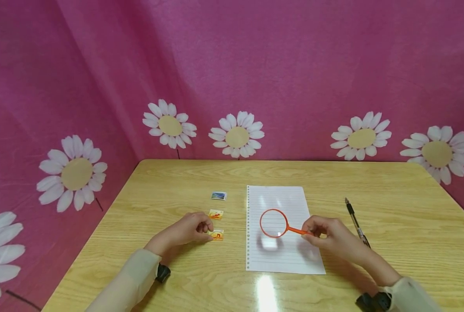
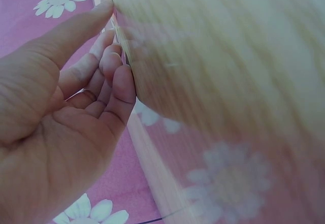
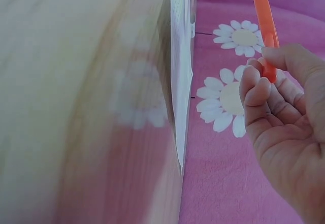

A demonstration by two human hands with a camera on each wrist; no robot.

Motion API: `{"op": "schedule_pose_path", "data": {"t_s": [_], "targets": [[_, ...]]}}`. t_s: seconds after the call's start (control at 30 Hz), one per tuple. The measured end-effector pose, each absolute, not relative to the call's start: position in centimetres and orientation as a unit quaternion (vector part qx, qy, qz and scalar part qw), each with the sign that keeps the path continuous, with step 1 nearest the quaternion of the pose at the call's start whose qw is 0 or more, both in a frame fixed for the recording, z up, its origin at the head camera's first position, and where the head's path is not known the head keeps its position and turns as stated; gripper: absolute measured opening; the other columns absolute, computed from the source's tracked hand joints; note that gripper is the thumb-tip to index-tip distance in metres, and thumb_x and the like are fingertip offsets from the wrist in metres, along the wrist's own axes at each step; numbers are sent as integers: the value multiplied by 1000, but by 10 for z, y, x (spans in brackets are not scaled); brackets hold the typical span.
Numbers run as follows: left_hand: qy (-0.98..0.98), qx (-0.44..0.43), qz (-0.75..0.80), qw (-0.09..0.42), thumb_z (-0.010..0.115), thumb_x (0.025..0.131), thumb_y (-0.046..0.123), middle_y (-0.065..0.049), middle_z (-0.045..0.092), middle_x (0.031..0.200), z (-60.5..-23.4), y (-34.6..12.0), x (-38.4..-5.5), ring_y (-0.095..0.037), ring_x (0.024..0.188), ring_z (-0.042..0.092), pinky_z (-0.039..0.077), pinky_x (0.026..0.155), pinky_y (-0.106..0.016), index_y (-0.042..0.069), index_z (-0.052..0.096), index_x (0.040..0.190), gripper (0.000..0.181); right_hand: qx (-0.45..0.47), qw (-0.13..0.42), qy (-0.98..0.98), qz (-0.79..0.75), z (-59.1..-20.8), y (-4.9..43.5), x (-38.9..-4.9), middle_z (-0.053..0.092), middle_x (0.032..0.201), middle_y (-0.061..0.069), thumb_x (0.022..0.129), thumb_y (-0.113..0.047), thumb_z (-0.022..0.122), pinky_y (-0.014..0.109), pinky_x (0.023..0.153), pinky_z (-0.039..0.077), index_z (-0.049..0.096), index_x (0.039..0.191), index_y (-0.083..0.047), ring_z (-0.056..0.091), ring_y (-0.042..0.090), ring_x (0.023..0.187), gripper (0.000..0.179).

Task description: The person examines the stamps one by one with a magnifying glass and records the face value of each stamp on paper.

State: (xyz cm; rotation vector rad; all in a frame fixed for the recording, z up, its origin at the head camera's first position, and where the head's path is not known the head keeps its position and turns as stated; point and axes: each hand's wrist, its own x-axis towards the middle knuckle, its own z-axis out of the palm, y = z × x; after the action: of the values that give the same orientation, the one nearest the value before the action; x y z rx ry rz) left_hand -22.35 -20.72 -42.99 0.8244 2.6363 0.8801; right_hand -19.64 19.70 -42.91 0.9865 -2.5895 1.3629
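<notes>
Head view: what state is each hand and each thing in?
Far card: picture side up
Middle card: picture side up
Near card: picture side up
Sheet: lined, no writing visible
Pen: lying right of the sheet
Magnifying glass: raised above the sheet
Right hand: gripping the magnifying glass
Left hand: at near card, pinch unclear

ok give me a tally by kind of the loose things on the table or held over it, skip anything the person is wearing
Small picture cards: 3 (2 mainly yellow, 1 bluish)
Magnifying glass: 1
Lined sheet of paper: 1
Pen: 1
Total: 6
</notes>
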Motion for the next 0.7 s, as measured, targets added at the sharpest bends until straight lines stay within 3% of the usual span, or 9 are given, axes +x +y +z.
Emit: {"op": "schedule_pose_path", "data": {"t_s": [0.7], "targets": [[905,272,302,122,75,85,13,-2,53,80,-430,-207,-223,-6,71,43,38,64,-17,5,62,92,17,357,18,-818,451,-428,173,-195,66,78,0,87,-3,71,20,60,49,65,86,-12,55,-3,72,11]]}}
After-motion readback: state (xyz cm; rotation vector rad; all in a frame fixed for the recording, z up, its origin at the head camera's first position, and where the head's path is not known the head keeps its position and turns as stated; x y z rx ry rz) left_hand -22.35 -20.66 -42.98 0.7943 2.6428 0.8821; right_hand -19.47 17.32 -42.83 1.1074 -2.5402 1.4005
